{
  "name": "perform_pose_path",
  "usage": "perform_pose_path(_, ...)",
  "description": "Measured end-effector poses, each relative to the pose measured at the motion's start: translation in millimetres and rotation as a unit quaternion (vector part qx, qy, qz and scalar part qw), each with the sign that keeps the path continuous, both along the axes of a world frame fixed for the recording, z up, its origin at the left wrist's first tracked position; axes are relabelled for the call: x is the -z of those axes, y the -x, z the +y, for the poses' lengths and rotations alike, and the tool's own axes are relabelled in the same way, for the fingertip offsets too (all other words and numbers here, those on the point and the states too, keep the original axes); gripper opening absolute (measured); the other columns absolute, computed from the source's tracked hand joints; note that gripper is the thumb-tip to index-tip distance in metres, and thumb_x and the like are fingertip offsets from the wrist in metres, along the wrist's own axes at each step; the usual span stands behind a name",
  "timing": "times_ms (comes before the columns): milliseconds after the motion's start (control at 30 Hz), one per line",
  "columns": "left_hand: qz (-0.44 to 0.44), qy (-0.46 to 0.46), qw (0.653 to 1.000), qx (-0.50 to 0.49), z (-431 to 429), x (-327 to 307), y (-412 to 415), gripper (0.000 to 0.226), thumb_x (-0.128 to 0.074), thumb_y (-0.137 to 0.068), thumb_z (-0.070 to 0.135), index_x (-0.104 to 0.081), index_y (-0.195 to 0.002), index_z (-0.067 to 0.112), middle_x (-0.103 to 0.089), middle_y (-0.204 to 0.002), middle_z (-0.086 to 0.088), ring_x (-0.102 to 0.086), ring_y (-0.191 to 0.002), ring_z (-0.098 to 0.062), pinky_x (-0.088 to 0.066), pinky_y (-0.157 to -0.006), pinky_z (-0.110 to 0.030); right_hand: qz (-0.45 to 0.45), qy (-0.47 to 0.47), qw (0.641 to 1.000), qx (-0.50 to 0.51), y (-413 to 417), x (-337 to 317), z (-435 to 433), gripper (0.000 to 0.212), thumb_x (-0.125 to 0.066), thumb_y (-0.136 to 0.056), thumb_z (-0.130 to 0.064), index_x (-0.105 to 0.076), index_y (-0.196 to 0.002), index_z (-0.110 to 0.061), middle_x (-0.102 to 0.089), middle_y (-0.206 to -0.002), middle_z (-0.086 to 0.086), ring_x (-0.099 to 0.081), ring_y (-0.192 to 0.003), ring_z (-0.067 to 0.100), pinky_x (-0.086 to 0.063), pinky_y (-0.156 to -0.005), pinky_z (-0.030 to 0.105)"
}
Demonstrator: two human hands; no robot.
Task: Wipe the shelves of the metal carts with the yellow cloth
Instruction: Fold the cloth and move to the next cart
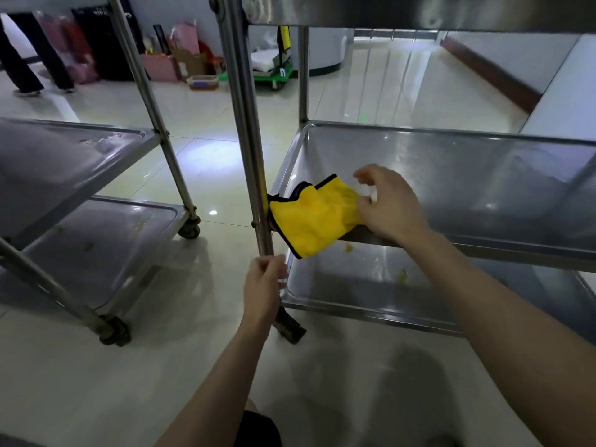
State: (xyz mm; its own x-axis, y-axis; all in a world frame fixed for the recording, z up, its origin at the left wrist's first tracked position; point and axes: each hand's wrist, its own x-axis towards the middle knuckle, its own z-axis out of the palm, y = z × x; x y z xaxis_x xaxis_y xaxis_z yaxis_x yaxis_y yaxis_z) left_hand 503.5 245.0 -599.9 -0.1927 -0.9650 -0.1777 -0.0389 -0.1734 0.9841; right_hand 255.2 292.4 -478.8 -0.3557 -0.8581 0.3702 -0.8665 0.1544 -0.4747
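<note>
A yellow cloth with black edging (309, 217) lies bunched at the near left corner of the right cart's middle shelf (467, 175), one corner hanging over the front rim. My right hand (387, 204) pinches the cloth's right edge with the thumb while the other fingers arch above it. My left hand (263, 285) grips the cart's front left metal post (248, 140) just below that shelf. Yellowish crumbs lie on the bottom shelf (371, 279).
A second metal cart (80, 175) with two stained shelves stands to the left on castors. Glossy tiled floor lies between the carts. Bags, boxes and a green trolley (274, 72) line the far wall, and a person's legs (29, 59) stand at far left.
</note>
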Motion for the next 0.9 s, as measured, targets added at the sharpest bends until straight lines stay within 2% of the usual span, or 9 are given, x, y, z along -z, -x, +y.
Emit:
perform_pose_path(167,0.160,-0.112,0.977,0.090,-12,-15,27,0.036,-0.075,-0.102,0.035,-0.068,-0.133,0.019,-0.078,-0.131,0.001,-0.075,-0.121,-0.022,-0.061,-0.100,-0.040,0.024,-0.089,0.995,-0.028,8,8,19,0.055,-0.063,-0.090,-0.016,-0.056,-0.145,-0.021,-0.060,-0.143,0.007,-0.052,-0.129,0.032,-0.048,-0.104,0.051)
perform_pose_path(300,0.141,-0.106,0.982,0.067,-8,-31,28,0.040,-0.077,-0.102,0.022,-0.065,-0.139,0.009,-0.076,-0.127,0.002,-0.078,-0.103,-0.016,-0.064,-0.074,-0.023,0.043,-0.137,0.988,-0.058,12,6,22,0.063,-0.068,-0.087,-0.018,-0.054,-0.149,-0.021,-0.056,-0.137,0.007,-0.051,-0.127,0.030,-0.050,-0.101,0.046)
perform_pose_path(400,0.119,-0.054,0.989,0.067,-2,-33,23,0.035,-0.071,-0.105,0.012,-0.064,-0.137,0.001,-0.073,-0.117,0.003,-0.079,-0.089,-0.001,-0.060,-0.070,-0.015,0.071,-0.121,0.987,-0.080,14,12,30,0.064,-0.066,-0.085,-0.011,-0.055,-0.147,-0.018,-0.055,-0.130,0.008,-0.051,-0.123,0.028,-0.051,-0.096,0.043)
perform_pose_path(567,0.096,-0.042,0.992,0.066,9,-36,11,0.007,-0.069,-0.101,0.018,-0.074,-0.105,0.016,-0.079,-0.089,0.005,-0.074,-0.090,-0.023,-0.057,-0.069,-0.029,0.047,0.058,0.997,0.004,-1,33,59,0.037,-0.069,-0.082,-0.006,-0.070,-0.118,-0.012,-0.058,-0.116,0.008,-0.056,-0.109,0.025,-0.047,-0.083,0.031)
perform_pose_path(633,0.109,-0.055,0.990,0.077,14,-27,5,0.009,-0.069,-0.098,0.017,-0.075,-0.104,0.020,-0.080,-0.095,0.005,-0.071,-0.095,-0.028,-0.056,-0.078,-0.037,-0.059,0.151,0.974,0.161,-16,54,75,0.026,-0.067,-0.080,-0.021,-0.066,-0.105,-0.016,-0.064,-0.108,0.006,-0.060,-0.100,0.024,-0.047,-0.082,0.032)
perform_pose_path(667,0.124,-0.066,0.987,0.081,19,-21,3,0.012,-0.071,-0.094,0.019,-0.074,-0.106,0.021,-0.080,-0.099,0.003,-0.071,-0.098,-0.031,-0.055,-0.081,-0.041,-0.193,0.144,0.948,0.208,-26,60,79,0.026,-0.065,-0.081,-0.035,-0.064,-0.100,-0.017,-0.069,-0.103,0.005,-0.067,-0.095,0.025,-0.050,-0.081,0.035)
perform_pose_path(767,0.143,-0.079,0.981,0.102,34,-8,2,0.038,-0.072,-0.082,0.021,-0.072,-0.120,0.023,-0.080,-0.113,0.003,-0.073,-0.103,-0.032,-0.059,-0.084,-0.045,-0.589,0.039,0.789,0.168,-48,66,70,0.047,-0.070,-0.091,-0.059,-0.070,-0.101,-0.013,-0.081,-0.097,0.010,-0.080,-0.081,0.028,-0.062,-0.073,0.041)
perform_pose_path(833,0.150,-0.096,0.976,0.126,43,7,1,0.048,-0.075,-0.081,0.018,-0.069,-0.129,0.017,-0.077,-0.121,-0.006,-0.070,-0.104,-0.036,-0.057,-0.088,-0.051,-0.599,0.071,0.783,0.152,-51,66,62,0.040,-0.077,-0.094,-0.049,-0.073,-0.097,-0.010,-0.081,-0.097,0.013,-0.080,-0.082,0.026,-0.065,-0.070,0.037)
perform_pose_path(900,0.154,-0.133,0.968,0.144,51,23,-3,0.043,-0.081,-0.078,0.018,-0.067,-0.119,0.014,-0.062,-0.112,-0.010,-0.054,-0.098,-0.036,-0.043,-0.087,-0.052,-0.529,0.100,0.825,0.174,-54,67,63,0.031,-0.082,-0.093,-0.038,-0.071,-0.086,-0.009,-0.079,-0.092,0.016,-0.078,-0.082,0.031,-0.065,-0.070,0.041)
